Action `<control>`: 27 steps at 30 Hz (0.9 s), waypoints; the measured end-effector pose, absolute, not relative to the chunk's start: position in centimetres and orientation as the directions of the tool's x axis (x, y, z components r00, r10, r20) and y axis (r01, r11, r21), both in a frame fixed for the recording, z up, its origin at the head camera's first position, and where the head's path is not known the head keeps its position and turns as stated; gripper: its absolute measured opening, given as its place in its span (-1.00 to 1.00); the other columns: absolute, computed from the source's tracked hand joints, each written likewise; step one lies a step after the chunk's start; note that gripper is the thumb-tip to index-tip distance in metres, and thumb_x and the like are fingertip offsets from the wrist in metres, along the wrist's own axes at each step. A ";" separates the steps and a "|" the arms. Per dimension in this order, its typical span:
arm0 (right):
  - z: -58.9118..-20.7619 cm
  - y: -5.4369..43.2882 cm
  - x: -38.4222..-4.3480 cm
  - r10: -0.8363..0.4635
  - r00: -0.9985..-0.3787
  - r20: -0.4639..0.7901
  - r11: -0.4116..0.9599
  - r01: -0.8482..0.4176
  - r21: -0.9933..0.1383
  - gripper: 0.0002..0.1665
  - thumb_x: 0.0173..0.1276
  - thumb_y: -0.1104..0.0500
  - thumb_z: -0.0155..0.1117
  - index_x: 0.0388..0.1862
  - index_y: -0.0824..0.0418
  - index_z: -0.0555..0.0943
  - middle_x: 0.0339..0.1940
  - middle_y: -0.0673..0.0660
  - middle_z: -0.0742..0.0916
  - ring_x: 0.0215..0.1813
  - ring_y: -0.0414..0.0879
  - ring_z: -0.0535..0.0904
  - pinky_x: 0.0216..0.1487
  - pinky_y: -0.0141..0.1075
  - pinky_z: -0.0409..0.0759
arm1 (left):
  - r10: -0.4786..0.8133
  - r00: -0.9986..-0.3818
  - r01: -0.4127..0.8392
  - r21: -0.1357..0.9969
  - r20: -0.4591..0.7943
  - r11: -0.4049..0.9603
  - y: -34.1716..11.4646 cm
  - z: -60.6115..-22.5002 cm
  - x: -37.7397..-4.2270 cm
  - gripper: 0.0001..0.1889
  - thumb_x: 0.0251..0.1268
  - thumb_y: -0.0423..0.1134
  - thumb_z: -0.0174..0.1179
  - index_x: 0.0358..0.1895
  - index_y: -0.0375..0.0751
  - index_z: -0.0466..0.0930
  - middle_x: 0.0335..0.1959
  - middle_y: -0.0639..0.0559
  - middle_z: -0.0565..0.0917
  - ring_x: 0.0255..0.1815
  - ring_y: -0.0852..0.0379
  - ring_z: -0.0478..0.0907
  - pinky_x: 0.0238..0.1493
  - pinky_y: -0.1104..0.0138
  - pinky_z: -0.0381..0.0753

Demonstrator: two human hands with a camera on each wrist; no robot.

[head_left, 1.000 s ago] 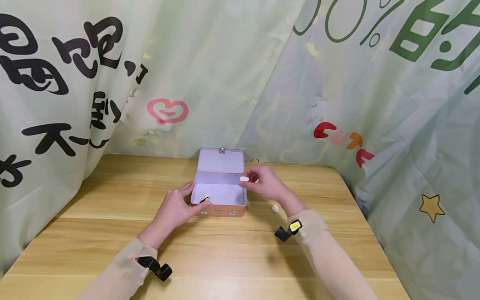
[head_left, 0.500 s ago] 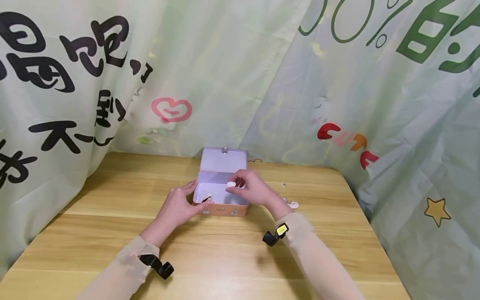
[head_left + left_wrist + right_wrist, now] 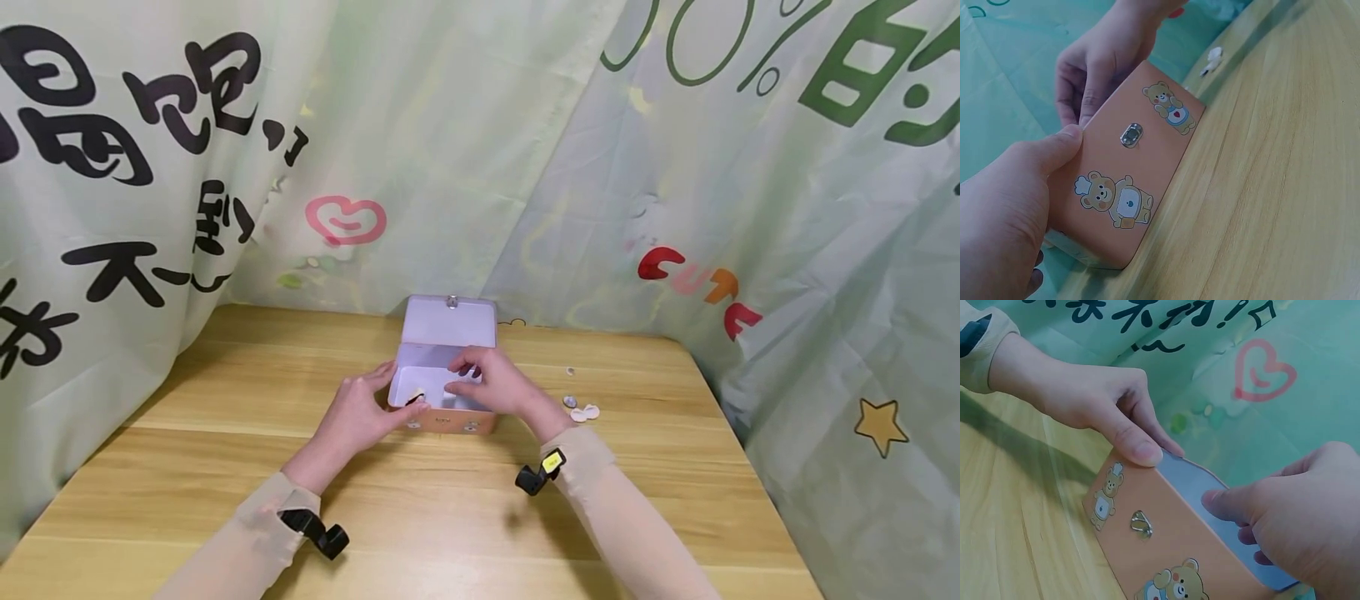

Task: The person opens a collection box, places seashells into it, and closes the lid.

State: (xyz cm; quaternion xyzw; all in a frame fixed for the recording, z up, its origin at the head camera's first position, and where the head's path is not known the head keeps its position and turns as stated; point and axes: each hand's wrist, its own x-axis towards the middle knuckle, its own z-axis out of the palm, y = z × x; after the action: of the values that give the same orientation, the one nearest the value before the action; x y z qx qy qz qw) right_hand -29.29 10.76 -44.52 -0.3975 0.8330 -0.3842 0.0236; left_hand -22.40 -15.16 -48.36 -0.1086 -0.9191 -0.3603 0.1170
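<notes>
An orange tin box (image 3: 450,423) with bear pictures and a metal clasp (image 3: 1131,135) stands on the table, its lilac lid (image 3: 450,320) raised. My left hand (image 3: 356,417) holds the box at its left front corner, thumb on the front rim. Over the right half of the opening is my right hand (image 3: 498,385), thumb and fingers apart, with nothing visible between them. A small pale-and-dark item (image 3: 415,397) lies inside at the left. The box's right interior is partly hidden by the right hand.
Right of the box lie two white, flat, rounded pieces (image 3: 586,412), a grey round piece (image 3: 570,402) and a smaller bit (image 3: 570,371). A printed curtain (image 3: 450,167) hangs behind the wooden table (image 3: 420,517).
My right hand has moved left and down over the box, and the small white piece it pinched no longer shows in its fingers. The left hand keeps its hold on the box.
</notes>
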 end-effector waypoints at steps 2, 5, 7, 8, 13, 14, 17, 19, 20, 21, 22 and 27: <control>-44.6 11.2 -29.3 -0.674 -0.691 0.261 0.406 -0.642 -0.651 -0.71 0.40 0.27 0.52 -0.01 0.43 0.71 -0.07 0.30 0.77 0.00 0.18 0.70 0.05 0.10 0.66 | 0.119 -0.948 0.289 0.633 0.297 0.718 -15.0 -48.4 -22.4 0.04 0.12 0.37 0.51 0.40 -0.47 0.50 0.39 -0.37 0.51 -0.53 0.00 0.58 -0.70 0.29 0.35; -44.5 11.9 -29.3 -0.652 -0.710 0.266 0.438 -0.639 -0.633 -0.72 0.40 0.25 0.52 0.00 0.39 0.73 -0.08 0.23 0.78 -0.01 0.10 0.70 0.06 0.02 0.67 | 0.124 -0.945 0.296 0.630 0.303 0.718 -14.9 -48.4 -22.4 0.00 0.13 0.31 0.54 0.40 -0.46 0.50 0.38 -0.37 0.51 -0.22 -0.25 0.74 -0.61 0.26 0.46; -44.4 12.5 -29.4 -0.633 -0.726 0.267 0.452 -0.627 -0.635 -0.72 0.41 0.24 0.52 0.01 0.37 0.73 -0.09 0.19 0.78 -0.03 0.05 0.70 0.05 -0.02 0.68 | 0.125 -0.944 0.298 0.630 0.305 0.717 -14.9 -48.4 -22.4 0.00 0.13 0.31 0.54 0.40 -0.46 0.50 0.38 -0.36 0.51 0.11 -0.42 0.67 -0.49 0.18 0.61; -44.2 12.8 -29.4 -0.626 -0.733 0.266 0.457 -0.621 -0.637 -0.72 0.41 0.24 0.52 0.01 0.37 0.73 -0.08 0.18 0.78 -0.03 0.04 0.69 0.04 -0.03 0.68 | 0.127 -0.944 0.300 0.628 0.305 0.718 -14.9 -48.4 -22.4 0.00 0.13 0.31 0.54 0.40 -0.46 0.50 0.38 -0.36 0.51 0.19 -0.44 0.63 -0.37 0.14 0.68; -43.7 14.6 -29.8 -0.589 -0.767 0.253 0.476 -0.583 -0.658 -0.67 0.43 0.24 0.51 0.07 0.40 0.73 0.01 0.26 0.78 0.02 0.10 0.69 0.10 0.04 0.66 | 0.129 -0.941 0.306 0.620 0.314 0.723 -15.1 -48.3 -22.5 0.01 0.13 0.33 0.53 0.40 -0.45 0.49 0.40 -0.32 0.52 0.39 -0.43 0.44 -0.22 0.10 0.67; -43.6 15.0 -30.0 -0.584 -0.770 0.257 0.480 -0.582 -0.656 -0.67 0.43 0.24 0.51 0.07 0.40 0.73 0.03 0.26 0.78 0.03 0.10 0.69 0.11 0.04 0.66 | 0.132 -0.938 0.311 0.615 0.320 0.724 -15.1 -48.3 -22.5 0.02 0.13 0.34 0.52 0.40 -0.46 0.49 0.40 -0.32 0.52 0.39 -0.44 0.43 -0.20 0.13 0.66; -43.5 16.3 -30.4 -0.562 -0.781 0.271 0.490 -0.579 -0.652 -0.66 0.43 0.24 0.50 0.09 0.40 0.73 0.05 0.26 0.78 0.04 0.09 0.70 0.13 0.02 0.65 | 0.131 -0.937 0.313 0.613 0.324 0.725 -15.2 -48.3 -22.5 0.02 0.13 0.35 0.52 0.41 -0.45 0.49 0.41 -0.31 0.52 0.40 -0.46 0.42 -0.37 0.17 0.63; -43.5 17.3 -30.6 -0.546 -0.790 0.278 0.498 -0.573 -0.650 -0.66 0.43 0.23 0.50 0.09 0.39 0.73 0.04 0.24 0.79 0.04 0.08 0.70 0.12 0.00 0.65 | 0.130 -0.936 0.315 0.615 0.327 0.723 -15.1 -48.3 -22.5 0.02 0.13 0.34 0.52 0.40 -0.45 0.49 0.41 -0.31 0.52 0.40 -0.46 0.42 -0.34 0.15 0.65; -43.5 17.9 -30.7 -0.536 -0.797 0.279 0.504 -0.567 -0.651 -0.67 0.43 0.23 0.50 0.09 0.38 0.73 0.04 0.23 0.79 0.05 0.08 0.70 0.12 -0.01 0.65 | 0.130 -0.936 0.314 0.614 0.326 0.724 -15.1 -48.2 -22.5 0.03 0.12 0.35 0.52 0.40 -0.46 0.49 0.41 -0.32 0.52 0.40 -0.46 0.41 -0.28 0.14 0.66; -43.5 18.4 -30.8 -0.526 -0.803 0.280 0.512 -0.562 -0.650 -0.66 0.43 0.22 0.50 0.09 0.37 0.73 0.05 0.22 0.79 0.05 0.09 0.70 0.13 0.00 0.65 | 0.129 -0.937 0.313 0.617 0.324 0.722 -15.1 -48.3 -22.5 0.03 0.12 0.34 0.53 0.40 -0.46 0.49 0.41 -0.32 0.52 0.41 -0.45 0.41 -0.23 0.11 0.67; -43.6 19.0 -30.9 -0.515 -0.811 0.279 0.518 -0.553 -0.652 -0.67 0.44 0.22 0.50 0.09 0.37 0.73 0.05 0.22 0.79 0.06 0.10 0.70 0.13 0.01 0.64 | 0.130 -0.937 0.313 0.617 0.324 0.722 -15.0 -48.2 -22.5 0.03 0.12 0.34 0.53 0.40 -0.46 0.49 0.41 -0.32 0.52 0.41 -0.44 0.40 -0.17 0.09 0.67; -44.1 22.2 -31.5 -0.452 -0.858 0.243 0.571 -0.488 -0.660 -0.69 0.47 0.22 0.47 0.11 0.34 0.72 0.08 0.26 0.77 0.10 0.16 0.69 0.14 0.06 0.63 | 0.141 -0.936 0.322 0.617 0.324 0.718 -15.0 -48.4 -22.4 0.03 0.13 0.36 0.51 0.41 -0.46 0.48 0.41 -0.34 0.51 0.40 -0.44 0.42 -0.09 0.06 0.65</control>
State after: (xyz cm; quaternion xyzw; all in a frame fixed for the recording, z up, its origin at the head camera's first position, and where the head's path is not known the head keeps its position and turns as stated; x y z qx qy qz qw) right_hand -31.46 22.24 -44.12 -0.2652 0.8860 -0.3797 -0.0234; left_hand -22.39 -15.00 -48.40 -0.1260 -0.9180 -0.3537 0.1279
